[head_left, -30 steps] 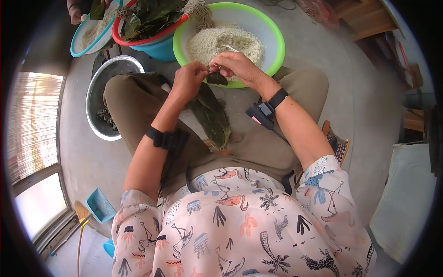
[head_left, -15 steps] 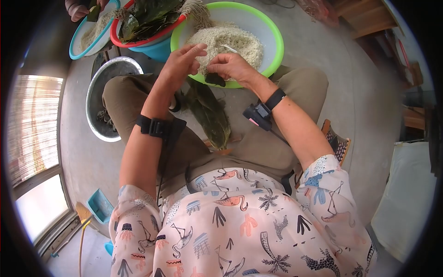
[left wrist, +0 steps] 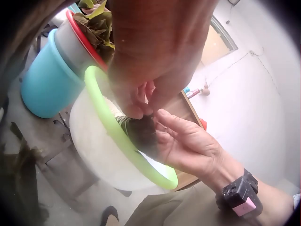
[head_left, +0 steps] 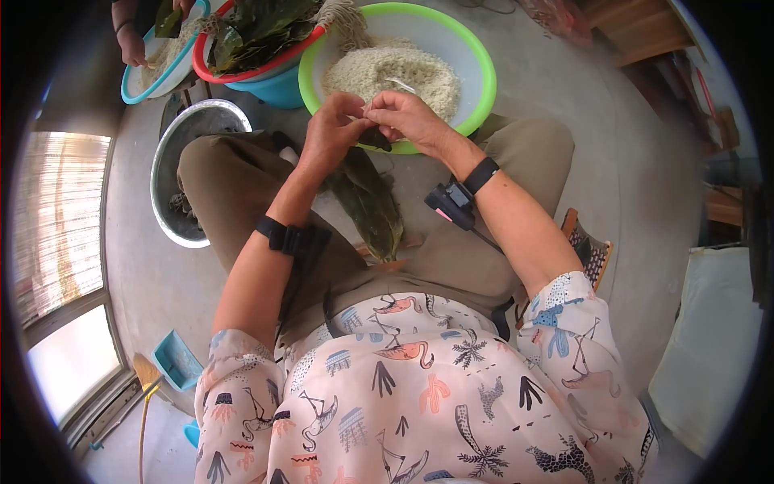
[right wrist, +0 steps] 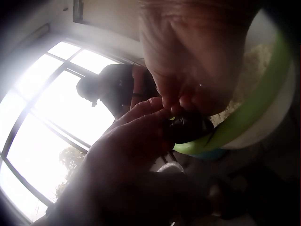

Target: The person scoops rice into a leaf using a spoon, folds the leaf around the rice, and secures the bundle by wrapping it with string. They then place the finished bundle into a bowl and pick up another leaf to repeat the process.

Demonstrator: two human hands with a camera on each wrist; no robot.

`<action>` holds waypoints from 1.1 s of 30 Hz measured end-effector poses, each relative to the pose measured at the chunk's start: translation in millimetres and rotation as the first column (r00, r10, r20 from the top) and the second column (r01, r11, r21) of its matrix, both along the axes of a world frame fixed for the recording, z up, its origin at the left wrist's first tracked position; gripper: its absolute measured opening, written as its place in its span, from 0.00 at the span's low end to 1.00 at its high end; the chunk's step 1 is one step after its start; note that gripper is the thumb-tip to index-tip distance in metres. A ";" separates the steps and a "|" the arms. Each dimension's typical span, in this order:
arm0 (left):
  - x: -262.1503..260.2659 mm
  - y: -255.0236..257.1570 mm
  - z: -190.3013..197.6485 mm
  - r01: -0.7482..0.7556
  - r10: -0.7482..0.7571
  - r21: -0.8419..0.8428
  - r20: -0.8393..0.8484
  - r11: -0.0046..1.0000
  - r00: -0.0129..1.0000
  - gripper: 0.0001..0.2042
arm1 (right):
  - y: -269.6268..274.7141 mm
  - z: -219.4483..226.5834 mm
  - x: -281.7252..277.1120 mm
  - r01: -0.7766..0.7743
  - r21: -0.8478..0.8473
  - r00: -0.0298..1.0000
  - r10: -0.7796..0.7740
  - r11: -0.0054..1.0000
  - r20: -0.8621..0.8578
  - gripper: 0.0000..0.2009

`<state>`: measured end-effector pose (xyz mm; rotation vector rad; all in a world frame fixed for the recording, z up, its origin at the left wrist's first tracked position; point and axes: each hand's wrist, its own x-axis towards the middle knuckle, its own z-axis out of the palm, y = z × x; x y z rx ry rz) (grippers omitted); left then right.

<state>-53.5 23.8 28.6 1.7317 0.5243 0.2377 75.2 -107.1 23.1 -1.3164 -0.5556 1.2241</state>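
Observation:
My right hand [head_left: 411, 121] grips a small dumpling wrapped in dark green leaf [left wrist: 143, 134], held over the near rim of the green-rimmed basin [head_left: 488, 64]. Pale string [left wrist: 123, 122] is wound about the wrapped leaf. My left hand [head_left: 329, 133] meets the right one there, its thumb and fingers pinching at the string; the fingertips partly hide the dumpling's upper end. Heaped white rice [head_left: 419, 73] fills much of the basin behind the hands, with a white utensil handle [head_left: 399, 83] lying on it. Long green leaves [head_left: 367, 202] lie below the hands, between the knees.
A red-rimmed basin [head_left: 201, 63] piled with leaves [head_left: 266, 32] and a hank of string [head_left: 345, 18] sits on a blue bucket [head_left: 274, 91]. The metal basin [head_left: 164, 173] stands beside the left knee. Top left, another person's hand [head_left: 133, 48] works by a blue-rimmed basin [head_left: 126, 81].
My left hand swung up and away from the dumpling with fingers spread, then came back against the right hand. The right hand kept its hold. The other person's hands shifted over their basin.

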 end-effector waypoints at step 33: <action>0.1 -8.2 22.5 -0.099 0.117 0.122 -0.148 0.987 0.982 0.07 | 10.8 9.1 -7.2 0.142 -0.081 0.976 -0.125 0.987 0.180 0.12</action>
